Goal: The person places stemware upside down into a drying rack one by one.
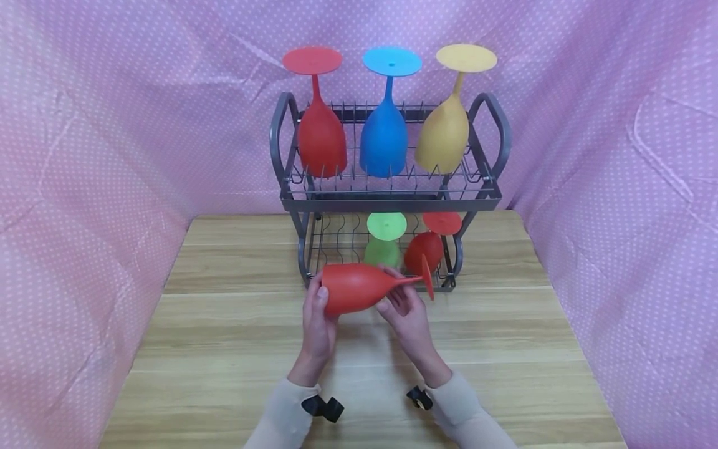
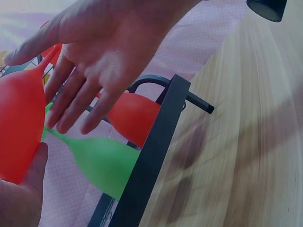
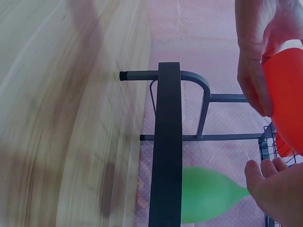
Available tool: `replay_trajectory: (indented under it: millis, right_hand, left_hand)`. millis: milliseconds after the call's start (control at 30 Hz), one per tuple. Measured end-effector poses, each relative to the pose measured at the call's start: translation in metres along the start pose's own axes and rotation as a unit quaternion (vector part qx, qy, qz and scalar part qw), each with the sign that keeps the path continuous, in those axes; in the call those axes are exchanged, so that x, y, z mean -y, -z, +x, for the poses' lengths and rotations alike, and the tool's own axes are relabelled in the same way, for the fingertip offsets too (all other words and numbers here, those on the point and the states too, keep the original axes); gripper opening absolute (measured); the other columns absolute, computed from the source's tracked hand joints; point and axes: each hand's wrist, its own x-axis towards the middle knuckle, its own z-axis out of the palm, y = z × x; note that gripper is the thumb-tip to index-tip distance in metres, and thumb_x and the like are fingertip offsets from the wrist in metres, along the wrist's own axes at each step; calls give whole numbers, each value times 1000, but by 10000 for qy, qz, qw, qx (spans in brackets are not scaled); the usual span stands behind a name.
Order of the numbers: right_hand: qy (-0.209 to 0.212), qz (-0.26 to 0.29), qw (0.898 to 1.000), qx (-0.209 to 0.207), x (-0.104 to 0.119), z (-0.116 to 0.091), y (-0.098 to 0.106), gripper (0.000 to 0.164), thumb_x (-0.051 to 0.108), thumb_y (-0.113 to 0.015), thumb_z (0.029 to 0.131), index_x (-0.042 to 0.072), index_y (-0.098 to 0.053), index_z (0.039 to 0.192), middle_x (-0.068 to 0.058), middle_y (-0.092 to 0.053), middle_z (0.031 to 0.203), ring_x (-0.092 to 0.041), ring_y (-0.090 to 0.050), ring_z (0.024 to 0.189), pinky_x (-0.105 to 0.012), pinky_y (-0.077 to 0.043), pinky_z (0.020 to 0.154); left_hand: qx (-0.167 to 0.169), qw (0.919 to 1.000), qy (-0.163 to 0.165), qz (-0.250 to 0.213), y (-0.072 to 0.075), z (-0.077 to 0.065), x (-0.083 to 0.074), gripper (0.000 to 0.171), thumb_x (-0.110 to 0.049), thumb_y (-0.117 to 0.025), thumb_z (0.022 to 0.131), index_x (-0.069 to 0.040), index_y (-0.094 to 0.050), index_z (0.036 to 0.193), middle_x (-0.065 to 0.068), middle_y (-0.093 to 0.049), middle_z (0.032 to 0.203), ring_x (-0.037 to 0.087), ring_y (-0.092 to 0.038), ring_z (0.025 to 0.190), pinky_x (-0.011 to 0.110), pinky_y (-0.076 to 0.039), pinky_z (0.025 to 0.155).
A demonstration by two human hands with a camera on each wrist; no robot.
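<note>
A red plastic goblet (image 1: 356, 288) lies sideways in the air before the rack, its rim to the left and its foot to the right. My left hand (image 1: 318, 315) grips the bowl near the rim, thumb on the near side. At the stem end is my right hand (image 1: 408, 318), its thumb below the bowl and some fingers hidden behind the goblet. The left wrist view shows that right hand (image 2: 109, 61) with fingers extended and spread beside the stem. In the right wrist view, the left hand (image 3: 255, 61) has its fingers along the red bowl (image 3: 289, 94).
Behind the hands stands a two-tier dark rack (image 1: 392, 204). Its upper tier bears upturned red (image 1: 322, 140), blue (image 1: 384, 143) and yellow (image 1: 443, 137) goblets. Lower down are upturned green (image 1: 382, 252) and red (image 1: 424, 249) goblets. Pink dotted cloth (image 1: 112, 125) surrounds the wooden table (image 1: 224, 349).
</note>
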Motion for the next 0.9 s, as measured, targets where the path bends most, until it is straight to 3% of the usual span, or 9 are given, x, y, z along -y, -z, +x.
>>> replay_trajectory:
  millis: [367, 667, 900]
  right_hand:
    - [-184, -196, 9996, -82, 2, 2, -12, 66, 9, -75, 93, 7, -47, 153, -10, -54, 152, -22, -54, 137, -30, -44, 112]
    - [-99, -342, 9990, -257, 1, 4, -16, 64, 4, -76, 92, -1, -48, 149, -16, -53, 150, -18, -57, 132, -30, -44, 112]
    - [-109, -471, 9986, -234, 4, 5, -18, 67, 8, -77, 92, 0, -47, 151, -16, -53, 150, -22, -56, 133, -29, -43, 113]
  left_hand:
    - [5, 10000, 0, 58, 0, 0, 3, 59, -31, -44, 100, -3, -38, 152, 8, -52, 138, 27, -54, 125, 33, -57, 96]
    - [33, 10000, -56, -29, 1, -1, 3, 63, -32, -44, 100, -1, -33, 154, 9, -51, 140, 28, -53, 126, 33, -58, 95]
    - [-4, 9995, -46, -308, 5, -3, 7, 65, -40, -35, 106, -3, -33, 159, 0, -54, 141, 21, -51, 129, 30, -48, 107]
